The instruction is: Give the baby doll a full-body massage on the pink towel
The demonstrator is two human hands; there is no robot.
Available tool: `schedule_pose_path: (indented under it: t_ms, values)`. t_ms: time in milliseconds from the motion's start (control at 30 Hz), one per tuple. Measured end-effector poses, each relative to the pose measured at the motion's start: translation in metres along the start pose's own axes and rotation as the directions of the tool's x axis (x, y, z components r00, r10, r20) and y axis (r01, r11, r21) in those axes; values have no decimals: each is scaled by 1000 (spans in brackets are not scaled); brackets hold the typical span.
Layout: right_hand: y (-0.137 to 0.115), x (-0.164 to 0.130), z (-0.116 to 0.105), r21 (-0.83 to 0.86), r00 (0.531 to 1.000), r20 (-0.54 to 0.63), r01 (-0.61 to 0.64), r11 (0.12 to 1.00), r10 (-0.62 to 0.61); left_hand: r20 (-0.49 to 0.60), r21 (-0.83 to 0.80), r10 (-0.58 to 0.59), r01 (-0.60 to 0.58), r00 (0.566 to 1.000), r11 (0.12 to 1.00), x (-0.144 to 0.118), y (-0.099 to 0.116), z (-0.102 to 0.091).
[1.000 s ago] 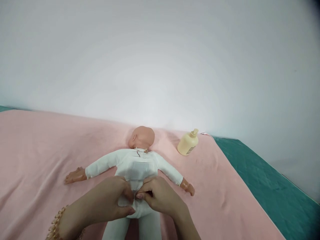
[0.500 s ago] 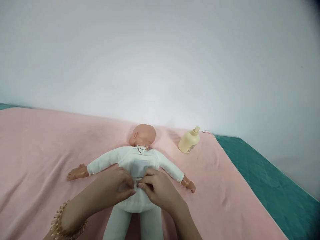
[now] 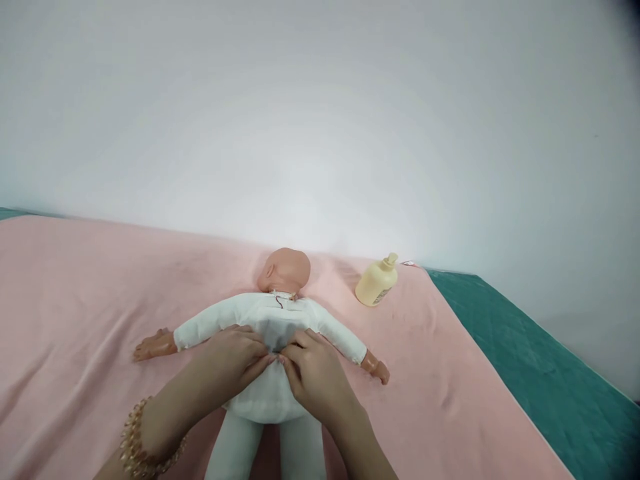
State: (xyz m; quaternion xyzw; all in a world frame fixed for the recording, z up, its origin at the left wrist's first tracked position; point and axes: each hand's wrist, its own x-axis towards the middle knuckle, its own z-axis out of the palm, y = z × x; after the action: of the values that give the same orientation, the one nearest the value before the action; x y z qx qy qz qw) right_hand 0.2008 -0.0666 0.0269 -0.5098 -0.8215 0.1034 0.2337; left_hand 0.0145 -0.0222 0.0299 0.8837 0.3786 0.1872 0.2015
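A baby doll (image 3: 267, 397) with a white cloth body lies face down, arms spread and head at the far end. A greyish rectangular patch (image 3: 277, 331) shows on its upper back, below a dark thread at the neck. My left hand (image 3: 243, 357), a beaded bracelet on its wrist, is closed in a pinch on the cloth at the middle of the back. Opposite it, my right hand (image 3: 307, 367) pinches the same cloth. Their fingertips almost meet at the patch's lower edge and hide part of it.
Under the doll spreads a pink sheet (image 3: 100, 280) with some wrinkles. A pale yellow pump bottle (image 3: 375, 283) stands beyond the doll's right-hand side. Green fabric (image 3: 520, 347) shows at the right, and a pale wall (image 3: 310, 120) rises behind.
My left hand has moved up and right, bringing its fingertips against those of my right hand. The grey patch now looks creased and pulled together between them.
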Motion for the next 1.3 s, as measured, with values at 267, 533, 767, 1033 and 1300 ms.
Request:
schedule_pose_path:
  t_ms: [267, 533, 767, 1033, 1300]
  values:
    - [11, 7, 8, 180, 964, -254, -31, 983, 77, -44, 37, -55, 57, 997, 998, 5, 8, -11]
    - [28, 12, 20, 293, 956, -263, -50, 955, 131, -247, -6, 6, -8, 969, 1000, 13, -14, 6]
    - [28, 21, 20, 214, 971, -189, -107, 971, 148, -204, -58, -12, 0, 979, 998, 17, -26, 18]
    - [30, 16, 27, 344, 947, -300, 0, 939, 110, -230, -67, -16, 1, 973, 998, 17, -15, 14]
    - [28, 22, 25, 295, 969, -217, -48, 954, 116, -191, -90, -44, 27, 981, 996, 19, -15, 15]
